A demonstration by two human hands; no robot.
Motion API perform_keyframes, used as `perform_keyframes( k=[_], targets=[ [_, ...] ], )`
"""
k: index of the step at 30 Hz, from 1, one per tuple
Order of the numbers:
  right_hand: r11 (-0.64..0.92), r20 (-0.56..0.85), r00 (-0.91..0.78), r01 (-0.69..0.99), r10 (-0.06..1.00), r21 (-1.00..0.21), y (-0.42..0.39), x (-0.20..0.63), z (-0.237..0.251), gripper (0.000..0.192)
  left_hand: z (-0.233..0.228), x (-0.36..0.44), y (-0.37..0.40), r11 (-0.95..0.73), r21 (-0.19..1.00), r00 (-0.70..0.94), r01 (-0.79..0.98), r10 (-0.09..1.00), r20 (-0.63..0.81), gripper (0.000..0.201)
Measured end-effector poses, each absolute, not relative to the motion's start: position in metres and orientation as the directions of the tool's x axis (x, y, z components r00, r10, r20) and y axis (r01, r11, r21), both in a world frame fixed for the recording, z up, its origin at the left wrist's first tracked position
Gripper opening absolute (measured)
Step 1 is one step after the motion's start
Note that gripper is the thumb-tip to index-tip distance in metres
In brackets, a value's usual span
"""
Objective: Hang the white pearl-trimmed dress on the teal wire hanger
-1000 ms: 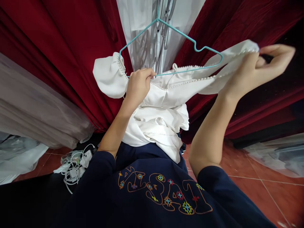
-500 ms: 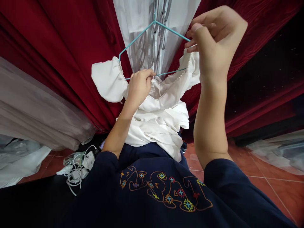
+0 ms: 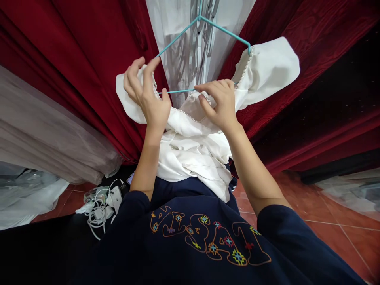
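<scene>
At the far left, a pale grey drape of gauzy fabric hangs down in front of heavy red velvet curtains, with a tangle of white cables and chargers lying on the terracotta floor tiles near its foot.

My left hand is raised at the left shoulder of a white satin dress edged with small pearl beads. The fingers are spread and curled loosely over the puffed left sleeve, touching the cloth and the beaded edge rather than clenching it; whether the thumb pinches the fabric I cannot tell.

The dress hangs from a thin turquoise wire hanger, whose peak rises in front of a white sheer panel between the curtains. The hanger's lower bar runs from my left hand to my right.

My right hand sits at the middle of the neckline, just right of centre, fingertips bent down onto the pearl trim and the hanger's bar, pressing on the cloth with no full grip that I can make out.

Further right, the dress's other puffed sleeve sits over the hanger's right end, standing out against the dark red velvet. The skirt bunches below against my navy sweatshirt with embroidered lettering.
</scene>
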State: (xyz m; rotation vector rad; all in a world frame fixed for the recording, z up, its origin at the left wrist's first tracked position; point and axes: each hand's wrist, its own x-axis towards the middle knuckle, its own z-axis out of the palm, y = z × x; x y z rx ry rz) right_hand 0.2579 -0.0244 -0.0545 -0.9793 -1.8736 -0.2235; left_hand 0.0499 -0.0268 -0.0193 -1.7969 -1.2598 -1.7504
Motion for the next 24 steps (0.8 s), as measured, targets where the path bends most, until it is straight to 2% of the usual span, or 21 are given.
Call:
perform_keyframes(
  k=[3, 7, 8, 9, 11, 13, 15, 18, 20, 24],
  targets=[
    [0.663, 0.821, -0.221, 0.711, 0.526, -0.233, -0.024, 0.260, -0.055, 0.035, -0.014, 0.025, -0.003, -0.619, 0.322, -0.081, 0.717, 0.385, 0.920, 0.020],
    [0.648, 0.821, -0.194, 0.718, 0.537, -0.254, -0.019, 0.263, -0.058, 0.033, -0.003, -0.005, 0.020, -0.621, 0.337, -0.033, 0.708, 0.447, 0.894, 0.010],
    [0.643, 0.821, -0.185, 0.720, 0.540, -0.261, -0.018, 0.264, -0.059, 0.032, -0.001, -0.009, 0.019, -0.609, 0.319, -0.021, 0.726, 0.444, 0.896, 0.007],
    [0.641, 0.822, -0.179, 0.721, 0.541, -0.264, -0.017, 0.264, -0.059, 0.031, 0.001, -0.010, 0.016, -0.598, 0.291, -0.002, 0.747, 0.436, 0.900, 0.013],
    [0.644, 0.831, -0.174, 0.720, 0.529, -0.259, -0.015, 0.264, -0.060, 0.030, -0.001, -0.007, 0.005, -0.596, 0.218, 0.016, 0.773, 0.362, 0.932, 0.021],
    [0.651, 0.840, -0.175, 0.717, 0.513, -0.248, -0.014, 0.264, -0.061, 0.030, -0.010, 0.001, -0.007, -0.633, 0.142, 0.096, 0.761, 0.326, 0.941, 0.015],
    [0.654, 0.842, -0.179, 0.717, 0.509, -0.243, -0.013, 0.264, -0.062, 0.031, -0.022, 0.009, -0.018, -0.686, 0.109, 0.236, 0.719, 0.389, 0.891, 0.008],
    [0.654, 0.836, -0.197, 0.720, 0.513, -0.231, -0.012, 0.265, -0.063, 0.032, -0.036, 0.010, -0.026, -0.695, 0.115, 0.395, 0.710, 0.528, 0.752, 0.016],
    [0.652, 0.835, -0.204, 0.725, 0.512, -0.223, -0.011, 0.266, -0.063, 0.031, -0.038, 0.005, -0.028, -0.672, 0.091, 0.434, 0.735, 0.569, 0.698, 0.022],
    [0.632, 0.829, -0.197, 0.742, 0.524, -0.223, -0.010, 0.267, -0.063, 0.030, -0.031, -0.008, -0.025, -0.624, 0.066, 0.434, 0.779, 0.612, 0.661, 0.021]
  ],
)
